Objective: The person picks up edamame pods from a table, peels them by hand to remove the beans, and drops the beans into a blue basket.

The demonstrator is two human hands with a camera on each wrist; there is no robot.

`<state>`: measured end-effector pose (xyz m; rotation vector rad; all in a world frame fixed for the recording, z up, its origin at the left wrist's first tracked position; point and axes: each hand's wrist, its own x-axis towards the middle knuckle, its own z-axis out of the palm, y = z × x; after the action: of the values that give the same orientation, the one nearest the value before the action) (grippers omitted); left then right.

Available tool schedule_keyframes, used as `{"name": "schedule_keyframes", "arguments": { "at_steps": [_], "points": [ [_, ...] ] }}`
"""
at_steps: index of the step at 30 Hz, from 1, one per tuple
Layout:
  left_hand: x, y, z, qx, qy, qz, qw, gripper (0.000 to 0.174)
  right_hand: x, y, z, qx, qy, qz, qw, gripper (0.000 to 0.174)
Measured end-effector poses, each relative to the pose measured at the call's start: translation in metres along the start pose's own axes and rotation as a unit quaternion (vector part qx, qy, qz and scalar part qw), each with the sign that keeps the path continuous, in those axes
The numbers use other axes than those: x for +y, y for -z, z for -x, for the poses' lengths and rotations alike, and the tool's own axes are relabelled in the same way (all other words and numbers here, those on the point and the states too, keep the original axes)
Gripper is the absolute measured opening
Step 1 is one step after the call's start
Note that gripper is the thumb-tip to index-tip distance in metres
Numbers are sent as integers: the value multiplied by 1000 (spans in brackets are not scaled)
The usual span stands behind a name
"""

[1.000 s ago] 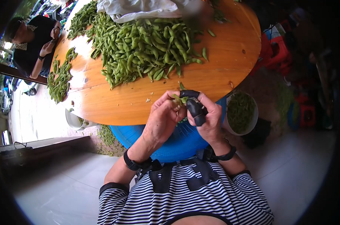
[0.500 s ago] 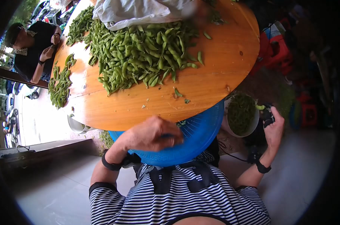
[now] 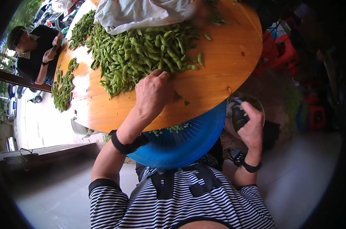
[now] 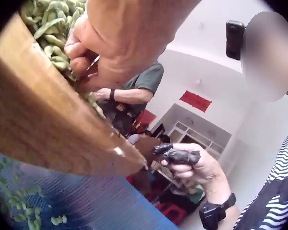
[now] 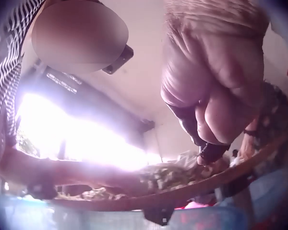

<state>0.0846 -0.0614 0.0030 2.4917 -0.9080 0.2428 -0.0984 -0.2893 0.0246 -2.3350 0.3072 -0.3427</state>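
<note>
In the centre of the head view, the left hand [image 3: 152, 91] bends its fingers at the lower edge of the heaped edamame pods [image 3: 138, 51] on the wooden tabletop [image 3: 226, 53]; whether it grips one, I cannot tell. At right, the blurred right hand [image 3: 250, 124], wearing black finger covers [image 3: 239, 115], is curled; its grasp is also unclear

The table [image 3: 222, 53] is smooth, glossy wood, the basin [image 3: 203, 133] ribbed plastic, the sheet [image 3: 138, 15] rumpled cloth; the pods [image 3: 142, 51] look matt and bumpy.
</note>
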Motion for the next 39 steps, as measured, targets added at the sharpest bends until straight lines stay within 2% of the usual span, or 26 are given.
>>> {"name": "schedule_keyframes", "arguments": {
  "at_steps": [1, 3, 4, 5, 6, 7, 8, 10, 14, 16, 18, 22, 24, 25, 26, 27, 28, 30, 31, 32, 33, 34, 36, 37, 38, 39],
  "points": [
    [-2, 2, 3, -1, -2, 1, 1000, 19, -6, -9, -2, -12, 32, -51, 998, 31],
    [-5, 6, 11, -27, -9, 102, 994, 19, -24, -24, -5, -50, 12, -133, 990, 28],
    [-1, 9, 14, -30, -11, 103, 994, 19, -29, -32, -7, -53, 16, -158, 986, 25],
    [4, 16, 18, -107, 90, 291, 947, 16, -35, -39, -9, -61, 7, -188, 980, 22],
    [9, 21, 22, -178, 186, 463, 848, 14, -41, -45, -11, -69, -2, -218, 974, 20],
    [17, 21, 29, -157, 206, 553, 792, 16, -45, -48, -14, -81, 8, -223, 971, 17],
    [21, 24, 33, -158, 205, 554, 791, 16, -47, -50, -16, -80, 7, -222, 972, 17],
    [27, 29, 41, -204, 264, 610, 719, 16, -50, -56, -18, -150, -113, -370, 910, 15],
    [35, 29, 50, -178, 283, 609, 719, 15, -49, -61, -16, -174, -98, -504, 840, 22],
    [38, 23, 55, -160, 279, 624, 712, 15, -49, -64, -14, -174, -105, -502, 841, 25],
    [38, 16, 60, -121, 264, 616, 732, 14, -47, -66, -11, -173, -111, -500, 841, 28],
    [38, 18, 63, -139, 268, 621, 724, 10, -48, -69, -10, -149, -61, -466, 870, 37],
    [33, 19, 64, -191, 303, 706, 611, 6, -48, -67, -11, -142, -46, -442, 885, 40],
    [31, 16, 66, -191, 304, 706, 611, 6, -45, -64, -13, -189, -82, -509, 836, 40],
    [28, 10, 68, -209, 295, 755, 546, 5, -42, -61, -13, -234, -117, -571, 778, 40],
    [27, 8, 70, -225, 285, 800, 478, 4, -38, -61, -12, -234, -117, -572, 778, 40],
    [28, 9, 70, -225, 286, 800, 478, 4, -32, -62, -12, -247, -96, -584, 767, 36],
    [33, 12, 69, -210, 330, 761, 518, 7, -34, -63, -10, -258, -76, -597, 756, 33],
    [36, 7, 69, -210, 330, 761, 518, 7, -43, -61, -8, -203, -62, -460, 862, 28],
    [40, 0, 68, -108, 222, 640, 727, 9, -50, -58, -7, -141, -46, -309, 940, 25],
    [42, -3, 67, 3, 96, 468, 879, 11, -53, -54, -10, -72, 90, -184, 976, 21],
    [41, 1, 67, 3, 96, 467, 879, 11, -56, -55, -8, -72, 90, -185, 976, 21],
    [39, 12, 68, -84, 156, 418, 891, 13, -65, -61, -3, -8, 91, -105, 990, 21],
    [40, 12, 70, -115, 174, 478, 853, 12, -66, -66, -1, 13, 94, -99, 990, 25],
    [42, 13, 68, -115, 173, 479, 853, 12, -68, -67, -1, 13, 95, -99, 991, 25],
    [44, 16, 66, -145, 195, 539, 807, 13, -69, -68, -1, 23, 96, -92, 991, 26]
  ]
}}
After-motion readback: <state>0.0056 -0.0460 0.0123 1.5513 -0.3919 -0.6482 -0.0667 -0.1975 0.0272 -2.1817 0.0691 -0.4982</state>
